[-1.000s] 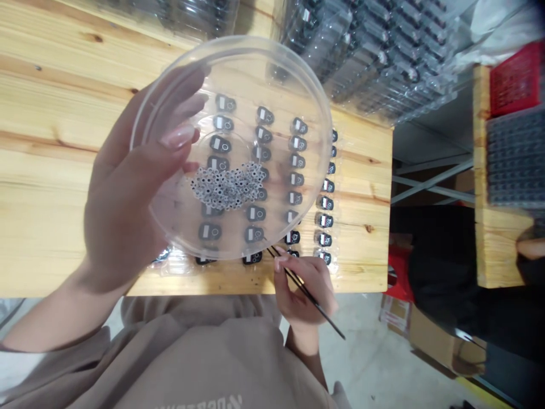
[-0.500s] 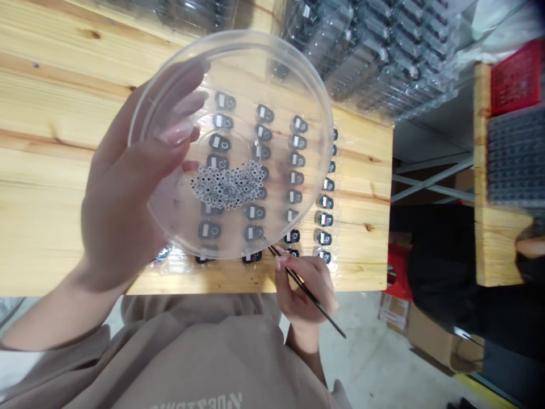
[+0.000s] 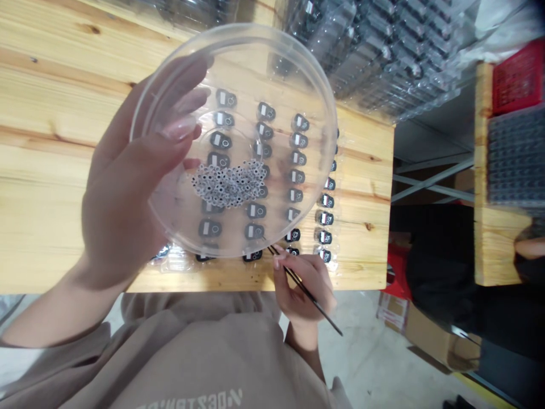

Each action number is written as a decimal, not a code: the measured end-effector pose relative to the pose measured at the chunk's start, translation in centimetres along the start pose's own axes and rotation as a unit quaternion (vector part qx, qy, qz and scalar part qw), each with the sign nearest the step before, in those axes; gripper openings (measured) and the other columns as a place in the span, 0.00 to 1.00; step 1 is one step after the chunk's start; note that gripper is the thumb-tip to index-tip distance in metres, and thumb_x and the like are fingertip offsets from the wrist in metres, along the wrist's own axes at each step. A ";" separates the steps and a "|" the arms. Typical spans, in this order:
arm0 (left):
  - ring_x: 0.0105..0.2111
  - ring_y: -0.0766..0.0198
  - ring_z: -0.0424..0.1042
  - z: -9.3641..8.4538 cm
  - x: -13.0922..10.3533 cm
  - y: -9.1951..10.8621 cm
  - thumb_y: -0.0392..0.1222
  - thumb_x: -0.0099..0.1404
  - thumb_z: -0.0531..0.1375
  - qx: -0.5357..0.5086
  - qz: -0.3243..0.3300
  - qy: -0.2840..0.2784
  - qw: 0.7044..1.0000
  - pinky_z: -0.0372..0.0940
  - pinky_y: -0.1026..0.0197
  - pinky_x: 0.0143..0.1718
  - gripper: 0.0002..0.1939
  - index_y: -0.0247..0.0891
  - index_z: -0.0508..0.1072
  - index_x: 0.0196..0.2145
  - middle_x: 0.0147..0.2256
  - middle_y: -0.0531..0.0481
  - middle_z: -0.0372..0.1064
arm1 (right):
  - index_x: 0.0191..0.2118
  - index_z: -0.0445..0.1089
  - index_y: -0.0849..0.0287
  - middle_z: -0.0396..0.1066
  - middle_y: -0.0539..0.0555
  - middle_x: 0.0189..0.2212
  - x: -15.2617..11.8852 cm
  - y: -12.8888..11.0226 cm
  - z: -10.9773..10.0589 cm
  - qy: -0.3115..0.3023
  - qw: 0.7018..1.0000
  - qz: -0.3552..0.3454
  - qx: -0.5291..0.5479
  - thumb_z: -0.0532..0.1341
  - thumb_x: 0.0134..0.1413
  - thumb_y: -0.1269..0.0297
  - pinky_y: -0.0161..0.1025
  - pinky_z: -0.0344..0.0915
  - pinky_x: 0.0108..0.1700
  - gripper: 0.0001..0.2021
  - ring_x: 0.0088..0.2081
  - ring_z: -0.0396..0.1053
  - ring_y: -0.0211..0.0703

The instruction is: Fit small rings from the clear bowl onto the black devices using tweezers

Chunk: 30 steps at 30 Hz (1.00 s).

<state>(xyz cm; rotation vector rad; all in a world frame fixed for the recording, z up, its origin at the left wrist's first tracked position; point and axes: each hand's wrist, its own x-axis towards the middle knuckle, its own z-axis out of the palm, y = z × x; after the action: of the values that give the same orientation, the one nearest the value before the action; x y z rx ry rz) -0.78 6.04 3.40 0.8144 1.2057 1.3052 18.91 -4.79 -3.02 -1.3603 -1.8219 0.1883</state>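
My left hand is closed on a clear round plastic bowl, raised over the table. A heap of small pale ring-shaped parts lies in it, seen through the plastic. Pinched in my right hand are dark tweezers; their tips are near the bowl's lower rim. Under and beside the bowl, small black oval-ended devices with white labels sit in rows in a clear tray. Some of them show only through the bowl.
Stacked clear trays of dark parts stand at the table's far right. The wooden table ends at the right and front edges. Beyond it are another wooden table, a red basket, cardboard boxes and a dark-clothed person.
Almost nothing differs. The bowl shows slightly higher and further right in view, and the right hand with the tweezers a touch further left.
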 end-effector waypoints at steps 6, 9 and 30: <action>0.59 0.38 0.57 -0.2 0.1 0.0 0.39 0.47 0.64 0.013 -0.001 -0.002 1.000 0.56 0.38 0.58 0.28 0.47 0.70 0.49 0.56 0.55 0.64 | 0.39 0.71 0.59 0.77 0.54 0.32 -0.2 0.1 -0.2 -0.007 1.000 -0.013 -0.002 0.62 0.51 0.78 0.39 0.68 0.30 0.10 0.29 0.68 0.40; 0.59 0.38 0.57 -0.3 0.1 -0.1 0.38 0.47 0.64 0.006 0.008 -0.001 1.000 0.56 0.38 0.58 0.28 0.48 0.71 0.48 0.56 0.56 0.64 | 0.41 0.71 0.58 0.77 0.54 0.33 -0.2 0.2 -0.3 -0.013 1.000 -0.018 -0.011 0.63 0.50 0.78 0.38 0.69 0.29 0.12 0.29 0.69 0.40; 0.59 0.37 0.57 -0.2 0.0 -0.6 0.36 0.50 0.59 0.007 0.007 -0.007 1.000 0.57 0.35 0.56 0.29 0.46 0.68 0.52 0.54 0.53 0.65 | 0.41 0.72 0.59 0.77 0.55 0.33 -0.2 0.0 -0.7 -0.015 1.000 -0.009 0.007 0.63 0.47 0.81 0.38 0.69 0.29 0.15 0.28 0.70 0.40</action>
<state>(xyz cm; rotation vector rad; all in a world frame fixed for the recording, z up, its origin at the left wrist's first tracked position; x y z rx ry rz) -0.79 5.95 2.76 0.8416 1.2005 1.3020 19.40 -5.23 -2.63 -1.3368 -1.8545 0.2136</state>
